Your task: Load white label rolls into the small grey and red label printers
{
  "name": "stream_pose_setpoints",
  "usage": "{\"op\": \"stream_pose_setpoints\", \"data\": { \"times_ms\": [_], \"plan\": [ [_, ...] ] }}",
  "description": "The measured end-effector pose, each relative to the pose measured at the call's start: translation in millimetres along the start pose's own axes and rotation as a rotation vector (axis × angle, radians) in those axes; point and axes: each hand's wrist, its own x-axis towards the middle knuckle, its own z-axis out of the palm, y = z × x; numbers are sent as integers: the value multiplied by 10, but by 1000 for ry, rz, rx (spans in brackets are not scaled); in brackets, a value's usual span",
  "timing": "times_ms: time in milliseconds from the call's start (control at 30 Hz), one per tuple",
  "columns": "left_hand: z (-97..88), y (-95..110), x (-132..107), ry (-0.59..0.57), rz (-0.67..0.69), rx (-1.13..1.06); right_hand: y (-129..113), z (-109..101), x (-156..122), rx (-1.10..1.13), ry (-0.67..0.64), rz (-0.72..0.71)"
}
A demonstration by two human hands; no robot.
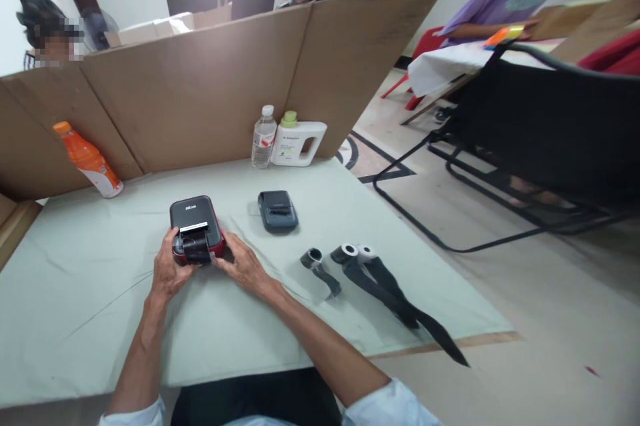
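We hold a red-and-black label printer (193, 213) between both hands, left of the middle of the cloth-covered counter (100, 319). Our left hand (169, 266) curves round its left side, fingers partly bent, thumb at the front; our right hand (245, 267) lightly grips the right front corner with bent thumb and fingers. Handling of this printer looks to be under way: a glossy dark strip (197, 247) shows at its front, below a thin pale bar, and the top seems closed, though we cannot tell whether a roll sits inside. Out of hand lie a smaller dark portable printer (279, 213), right of the first, and, towards the counter's right edge, a small black roll (313, 257) and two black ribbon rolls (346, 253) with pale cores, their tails trailing towards the near right corner. Along the far edge stand a capped orange bottle (89, 159) at the left, a capped clear water bottle (263, 139) and a green-capped white jug (295, 149) towards the right; we cannot tell how full any is.
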Motion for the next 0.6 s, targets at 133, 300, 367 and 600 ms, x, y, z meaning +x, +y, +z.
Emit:
{"op": "stream_pose_setpoints", "data": {
  "times_ms": [133,300,367,600],
  "plan": [
    [-15,37,12,-25,-57,-36,30,33,-20,-17,-2,-13],
    [-7,62,38,-10,-87,-38,81,70,-23,-53,-2,-27],
    [-3,66,46,-12,-106,-37,79,76,-21,-65,0,-38],
    [-140,58,86,-3,-159,-85,-2,149,46,-52,-63,-14]
  ]
}}
